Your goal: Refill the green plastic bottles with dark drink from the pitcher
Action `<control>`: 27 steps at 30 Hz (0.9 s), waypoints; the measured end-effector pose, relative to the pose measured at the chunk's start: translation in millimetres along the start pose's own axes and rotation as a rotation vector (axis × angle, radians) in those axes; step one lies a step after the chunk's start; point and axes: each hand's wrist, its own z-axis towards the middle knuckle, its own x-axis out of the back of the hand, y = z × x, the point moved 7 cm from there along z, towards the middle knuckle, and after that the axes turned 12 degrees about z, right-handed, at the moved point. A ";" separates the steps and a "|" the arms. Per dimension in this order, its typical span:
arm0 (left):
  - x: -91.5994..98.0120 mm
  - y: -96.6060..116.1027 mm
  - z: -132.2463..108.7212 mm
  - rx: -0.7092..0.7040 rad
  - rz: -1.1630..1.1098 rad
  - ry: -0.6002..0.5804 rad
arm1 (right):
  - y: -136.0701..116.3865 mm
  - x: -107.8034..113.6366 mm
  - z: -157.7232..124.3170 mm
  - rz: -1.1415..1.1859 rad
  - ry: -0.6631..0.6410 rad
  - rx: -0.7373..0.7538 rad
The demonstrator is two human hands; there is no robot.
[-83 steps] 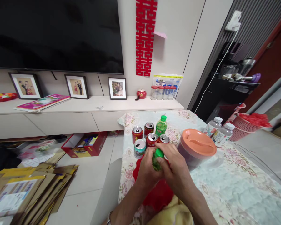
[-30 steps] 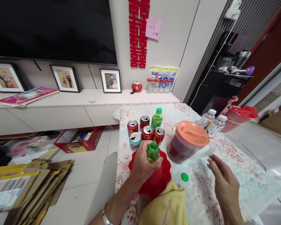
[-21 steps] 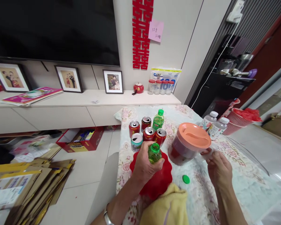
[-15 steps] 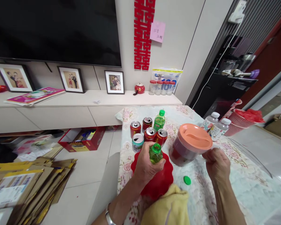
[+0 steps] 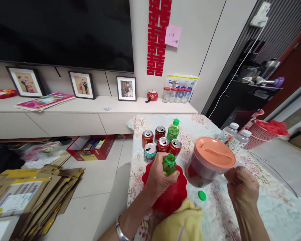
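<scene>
The person's left hand [image 5: 158, 178] wraps an uncapped translucent green plastic bottle [image 5: 168, 168] over a red scalloped dish [image 5: 172, 198], while the right hand [image 5: 242, 184] closes on the four-o'clock side of an orange-lidded clear plastic jug [image 5: 207, 163] at the bottle's three o'clock.

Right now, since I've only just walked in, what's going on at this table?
A person has both hands busy. The left hand holds an uncapped green bottle over a red scalloped dish; its base is hidden. The right hand is closed at the side of the orange-lidded pitcher, apparently gripping its handle. A green cap lies loose on the tablecloth. Beyond the left hand stand five drink cans and a capped green bottle.
</scene>
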 end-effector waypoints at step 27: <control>2.6 2.4 1.0 -0.034 0.076 0.039 | -56.9 -46.9 -3.9 -0.255 -0.122 -0.155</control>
